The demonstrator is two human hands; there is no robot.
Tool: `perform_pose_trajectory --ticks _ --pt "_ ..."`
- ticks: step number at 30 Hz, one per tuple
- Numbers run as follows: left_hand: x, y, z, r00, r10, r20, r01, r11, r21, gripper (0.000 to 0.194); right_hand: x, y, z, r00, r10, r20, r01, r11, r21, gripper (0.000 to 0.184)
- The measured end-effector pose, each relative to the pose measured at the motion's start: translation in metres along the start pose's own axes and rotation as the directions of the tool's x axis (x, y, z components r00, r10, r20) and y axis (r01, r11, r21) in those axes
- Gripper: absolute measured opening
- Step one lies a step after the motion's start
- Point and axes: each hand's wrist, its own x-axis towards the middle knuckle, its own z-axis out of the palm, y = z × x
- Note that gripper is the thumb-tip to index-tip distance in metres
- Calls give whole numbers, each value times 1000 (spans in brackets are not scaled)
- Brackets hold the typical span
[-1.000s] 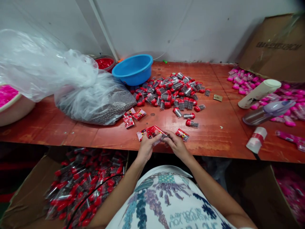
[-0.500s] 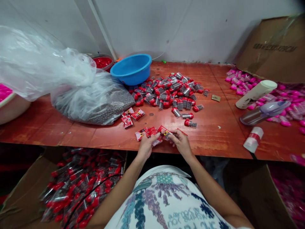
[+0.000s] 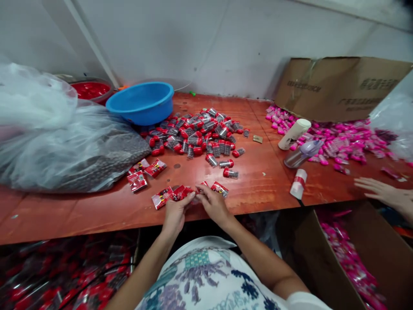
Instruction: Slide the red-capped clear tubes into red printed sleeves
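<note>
Near the table's front edge my left hand (image 3: 175, 212) is closed, thumb and fingers pinching a small red printed packet (image 3: 183, 192). My right hand (image 3: 213, 205) meets it with bent fingertips at the packet's right end; the fingers hide much of what is between them. Another red packet (image 3: 162, 197) lies just left of my left hand, and one (image 3: 220, 189) lies beyond my right hand. Several more packets (image 3: 138, 181) rest farther left. Behind them spreads a heap of small clear bottles with red caps (image 3: 196, 137), filled with dark beads.
A blue basin (image 3: 142, 105) and a big clear bag of dark beads (image 3: 106, 150) stand left. On the right are a white tumbler (image 3: 294, 134), a purple-lidded bottle (image 3: 301, 154), pink-capped bottles (image 3: 342, 140), a carton (image 3: 338, 88) and another person's hand (image 3: 383, 193).
The view has swung right, bringing another person's hand into sight. My hands have drawn together; the packet held up between them is now mostly covered, and one packet shows beyond my right hand.
</note>
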Motion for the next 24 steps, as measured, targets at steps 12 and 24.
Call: perform_pose_trajectory --ticks 12,24 --pt "12 12 -3 942 -249 -225 188 947 -262 12 21 68 -109 986 4 -167 -96 833 -545 31" --pt "10 19 9 916 -320 -240 223 907 -358 16 -23 -12 -8 966 259 -10 -223 851 476 39"
